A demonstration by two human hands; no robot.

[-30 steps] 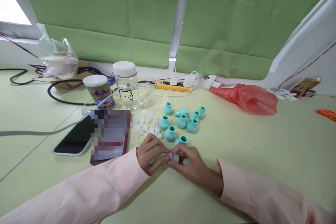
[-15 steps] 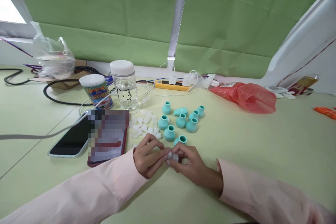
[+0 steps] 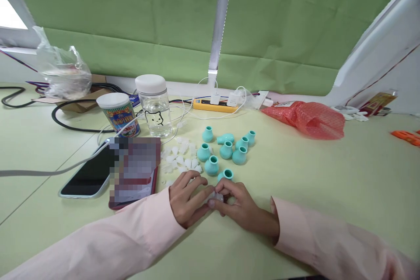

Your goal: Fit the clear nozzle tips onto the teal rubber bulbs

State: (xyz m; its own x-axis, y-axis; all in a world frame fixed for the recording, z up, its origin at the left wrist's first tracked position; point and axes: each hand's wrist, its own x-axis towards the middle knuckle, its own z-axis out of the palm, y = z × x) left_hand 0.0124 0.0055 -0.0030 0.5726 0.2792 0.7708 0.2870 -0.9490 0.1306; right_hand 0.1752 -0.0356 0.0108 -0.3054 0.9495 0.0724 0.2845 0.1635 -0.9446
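Note:
Between my hands is a small translucent plastic piece (image 3: 218, 197), partly covered by fingers. My right hand (image 3: 241, 205) pinches it between thumb and index finger. My left hand (image 3: 189, 197) meets it from the other side, its index finger and thumb closed at the piece and its other fingers bent above. Just beyond the hands stand several turquoise bulb-shaped pieces with round open necks (image 3: 211, 165); one turquoise bulb (image 3: 225, 138) lies on its side. Left of them lie many small white translucent plastic parts (image 3: 179, 159), loose on the table.
At left lie a dark-screened phone (image 3: 87, 179) and a red-cased phone (image 3: 138, 175). Behind them stand a patterned can (image 3: 123, 120) and a clear bottle (image 3: 157, 116). A yellow power strip (image 3: 210, 106) with cables and a red bubble-wrap bundle (image 3: 318, 120) sit near the wall.
My left hand's fingers have shifted forward over the translucent piece, hiding more of it. My right hand keeps its pinch in nearly the same place. The view has moved slightly.

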